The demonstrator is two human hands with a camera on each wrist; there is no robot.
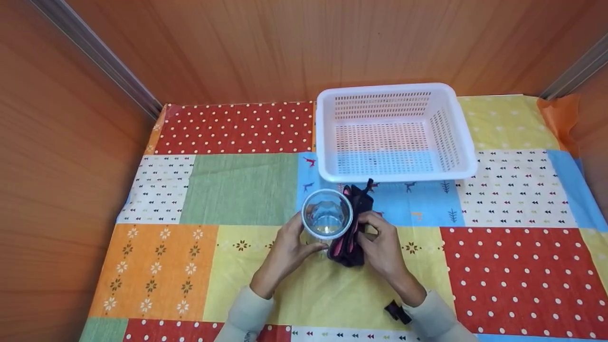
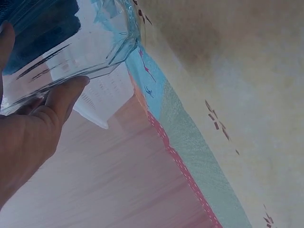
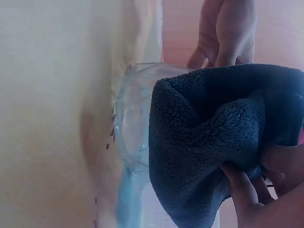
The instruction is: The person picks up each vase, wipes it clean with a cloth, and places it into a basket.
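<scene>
My left hand (image 1: 286, 246) grips a clear glass jar (image 1: 327, 221) around its side, mouth up toward the head camera. In the left wrist view, the thumb and fingers lie along the glass wall (image 2: 102, 69). My right hand (image 1: 382, 247) pinches a dark cloth (image 1: 349, 256) with pink showing along its folds. The cloth is bunched against the jar's right side. Fuzzy dark pile covers the cloth (image 3: 190, 156) in the right wrist view, where it hides part of the jar (image 3: 133, 118).
A white plastic basket (image 1: 396, 177) with slotted walls stands behind the hands, near the wooden back panel (image 1: 285, 47). By the right sleeve lies a small black object (image 1: 398, 312), its kind unclear. A patchwork tablecloth (image 1: 242, 190) covers the table; wooden panels rise at both sides.
</scene>
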